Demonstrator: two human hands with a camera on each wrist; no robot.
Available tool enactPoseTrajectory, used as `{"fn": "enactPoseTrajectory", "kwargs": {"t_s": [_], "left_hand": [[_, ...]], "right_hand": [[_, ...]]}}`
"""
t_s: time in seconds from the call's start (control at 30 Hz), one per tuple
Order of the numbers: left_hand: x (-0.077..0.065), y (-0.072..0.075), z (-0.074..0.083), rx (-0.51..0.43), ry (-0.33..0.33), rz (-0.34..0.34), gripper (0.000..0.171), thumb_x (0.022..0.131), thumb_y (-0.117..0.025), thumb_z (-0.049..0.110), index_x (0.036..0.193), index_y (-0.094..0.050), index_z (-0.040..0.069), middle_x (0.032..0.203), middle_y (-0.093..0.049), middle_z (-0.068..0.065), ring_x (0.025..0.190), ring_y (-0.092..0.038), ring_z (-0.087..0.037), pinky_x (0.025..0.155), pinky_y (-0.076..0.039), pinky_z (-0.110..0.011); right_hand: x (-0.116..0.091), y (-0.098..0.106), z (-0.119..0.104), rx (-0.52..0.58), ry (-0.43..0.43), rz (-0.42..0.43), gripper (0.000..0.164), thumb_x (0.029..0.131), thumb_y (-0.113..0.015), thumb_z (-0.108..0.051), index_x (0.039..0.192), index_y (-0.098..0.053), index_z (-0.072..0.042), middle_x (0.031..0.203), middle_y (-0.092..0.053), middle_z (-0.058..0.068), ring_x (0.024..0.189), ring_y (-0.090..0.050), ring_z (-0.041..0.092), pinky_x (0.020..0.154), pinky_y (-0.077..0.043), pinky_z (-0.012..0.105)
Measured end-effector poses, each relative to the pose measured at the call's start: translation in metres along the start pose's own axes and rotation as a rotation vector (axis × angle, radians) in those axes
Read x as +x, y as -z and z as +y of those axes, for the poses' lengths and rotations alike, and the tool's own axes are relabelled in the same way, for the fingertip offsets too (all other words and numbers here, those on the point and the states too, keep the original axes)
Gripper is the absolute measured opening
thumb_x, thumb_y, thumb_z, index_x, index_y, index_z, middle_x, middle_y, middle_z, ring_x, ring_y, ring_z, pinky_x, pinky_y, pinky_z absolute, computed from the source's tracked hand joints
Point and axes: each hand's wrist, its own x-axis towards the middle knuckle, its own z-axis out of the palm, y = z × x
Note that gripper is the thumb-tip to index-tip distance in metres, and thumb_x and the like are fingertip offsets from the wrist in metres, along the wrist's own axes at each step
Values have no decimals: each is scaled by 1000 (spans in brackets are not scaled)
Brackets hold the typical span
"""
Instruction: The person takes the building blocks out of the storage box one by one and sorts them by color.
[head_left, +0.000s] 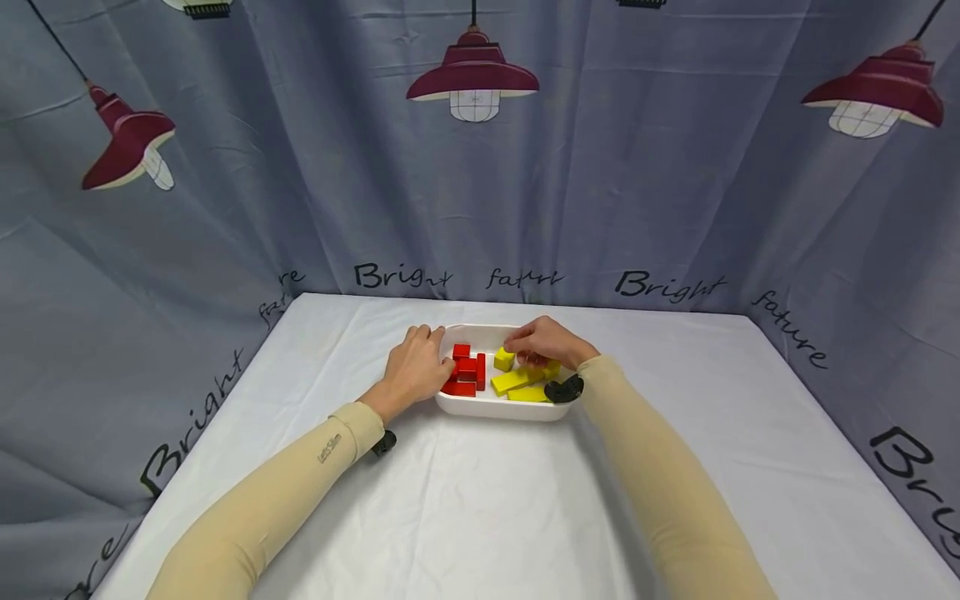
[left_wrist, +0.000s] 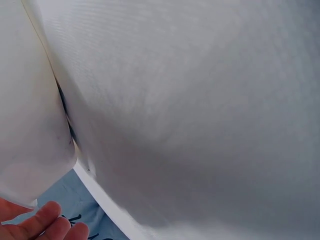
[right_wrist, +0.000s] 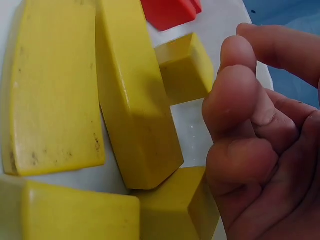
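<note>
A white tray [head_left: 498,410] holds red blocks [head_left: 467,368] on its left side and yellow blocks [head_left: 513,381] on its right. My left hand [head_left: 416,367] holds the tray's left rim, with the thumb inside by the red blocks; its fingertips [left_wrist: 45,222] show past the tray wall in the left wrist view. Over the right half reaches my right hand [head_left: 551,342], its fingers loosely curled beside a small yellow block [head_left: 504,359]. The right wrist view shows these fingers [right_wrist: 230,97] with nothing between them, near the small block [right_wrist: 186,70] and longer yellow blocks [right_wrist: 137,90].
The tray stands on a table with a white cloth [head_left: 480,500], toward its far edge. Behind and at the sides hangs a grey-blue curtain [head_left: 637,183] printed with lamps and lettering. A black wrist device [head_left: 564,389] covers part of the tray's right end.
</note>
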Motion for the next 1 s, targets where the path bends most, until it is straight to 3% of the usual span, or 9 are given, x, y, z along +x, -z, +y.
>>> {"fn": "enactPoseTrajectory", "kwargs": {"t_s": [0.37, 1.0], "left_hand": [[1, -2, 0, -44, 4, 17, 57, 93, -58, 30, 144, -52, 5, 126, -57, -14, 116, -51, -27, 89, -55, -46], [-1, -5, -1, -44, 27, 17, 58, 93, -54, 32, 145, -50, 8, 125, -56, -12, 115, -51, -26, 90, -55, -45]], "right_hand": [[5, 0, 2, -89, -21, -4, 32, 89, -73, -27, 115, -74, -8, 61, -59, 2, 48, -49, 13, 49, -38, 23], [9, -6, 6, -171, -3, 17, 30, 82, -82, -23, 106, -74, -7, 61, -56, 2, 49, -46, 13, 47, -35, 22]]}}
